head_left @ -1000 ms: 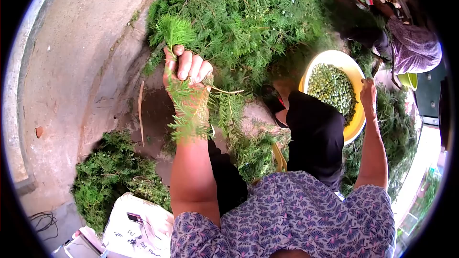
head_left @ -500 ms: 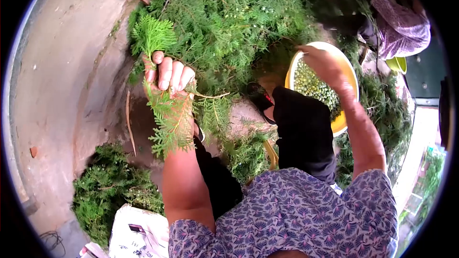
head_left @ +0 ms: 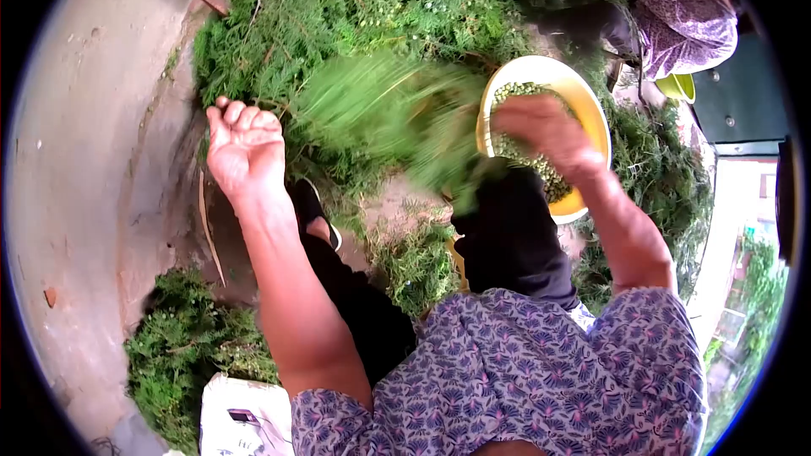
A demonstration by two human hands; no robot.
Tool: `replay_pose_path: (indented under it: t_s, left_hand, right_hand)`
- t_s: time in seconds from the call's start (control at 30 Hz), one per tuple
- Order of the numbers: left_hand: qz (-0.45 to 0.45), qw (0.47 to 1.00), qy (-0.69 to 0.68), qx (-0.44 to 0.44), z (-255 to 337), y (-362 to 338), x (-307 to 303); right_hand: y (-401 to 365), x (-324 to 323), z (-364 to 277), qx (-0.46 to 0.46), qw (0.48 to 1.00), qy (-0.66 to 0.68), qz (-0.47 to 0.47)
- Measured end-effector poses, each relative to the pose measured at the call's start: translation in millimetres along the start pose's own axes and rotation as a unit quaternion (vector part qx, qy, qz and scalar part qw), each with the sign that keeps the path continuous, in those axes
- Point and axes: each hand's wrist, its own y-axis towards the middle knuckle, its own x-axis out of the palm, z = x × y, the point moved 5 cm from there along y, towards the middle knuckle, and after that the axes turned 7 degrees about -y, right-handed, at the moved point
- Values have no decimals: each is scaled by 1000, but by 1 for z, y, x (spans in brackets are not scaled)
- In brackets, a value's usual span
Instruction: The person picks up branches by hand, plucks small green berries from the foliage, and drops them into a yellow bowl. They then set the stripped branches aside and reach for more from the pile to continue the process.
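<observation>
My left hand [head_left: 246, 148] is raised on the left beside the big pile of cut evergreen branches [head_left: 397, 8]. Its fingers are curled in, which hides what they may hold. A leafy evergreen sprig [head_left: 376, 110], smeared by motion, spans the space between my hands. Over the yellow bowl [head_left: 594, 110], my right hand [head_left: 541, 131] is blurred, its fingertips close to the sprig's right end. Small round green berries [head_left: 525, 152] lie in the bowl. I cannot tell whether the right hand grips the sprig.
Another person in a patterned top [head_left: 684, 25] sits at the upper right near a yellow-green container [head_left: 676, 87]. Smaller evergreen heaps lie at lower left [head_left: 190, 355] and right [head_left: 659, 177]. A white package [head_left: 245, 414] is at bottom left, beside the wall [head_left: 84, 160].
The sprig that was in my left hand is now a blur further right, between the hands. My left hand has moved left with its palm turned up; my right hand stays over the bowl.
</observation>
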Motion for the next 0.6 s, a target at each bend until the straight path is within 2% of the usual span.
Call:
replay_pose_path:
  t_s: [0.03, 0.07, 0.1, 0.13, 0.17, 0.2, 0.23, 0.27, 0.3, 0.37, 0.43, 0.47, 0.5, 0.53, 0.57, 0.6]
  left_hand:
    - [10, 1000, 3, -2, 4, 0, -3]
    - [8, 1000, -6, -10, 7, 0, -5]
    - [9, 1000, -3, -6, 10, 1, -8]
    - [1, 1000, 6, -9, 12, 1, -9]
    - [-5, 1000, 15, -13, 14, -1, -10]
    - [-8, 1000, 25, -13, 16, -2, -11]
    - [8, 999, 32, -1, 18, -3, -11]
    - [18, 999, 29, -1, 20, -3, -13]
    - [25, 999, 26, 0, 22, -2, -13]
    - [30, 999, 27, 6, 27, -3, -15]
    - [30, 999, 28, 11, 30, -2, -16]
    - [27, 999, 25, 13, 33, -3, -17]
    - [23, 999, 22, 16, 36, -4, -17]
    - [23, 999, 25, 20, 40, -5, -17]
    - [30, 999, 19, 32, 45, -6, -17]
    - [38, 998, 12, 43, 50, -7, -19]
  right_hand:
    - [-33, -19, -6, 254, 951, 108, 142]
    - [-66, -30, 27, 455, 868, 133, 144]
    - [-113, -44, 50, 488, 835, 111, 228]
    - [-181, -52, 90, 544, 760, 141, 327]
    - [-221, -64, 72, 561, 709, 106, 415]
    - [-297, -77, 90, 551, 705, 8, 446]
    - [-421, -84, 146, 522, 524, 233, 632]
    - [-479, -90, 135, 480, 587, 166, 630]
    - [-527, -95, 127, 496, 529, 134, 675]
    - [-638, -85, 158, 591, 454, 154, 649]
    - [-582, -56, 172, 591, 446, 232, 630]
    - [-474, -35, 142, 569, 468, 263, 623]
    - [-445, -22, 171, 600, 598, 211, 486]
    - [-362, -3, 163, 568, 707, 138, 399]
    - [-288, 24, 159, 577, 612, 290, 456]
    - [-226, 41, 156, 614, 648, 250, 375]
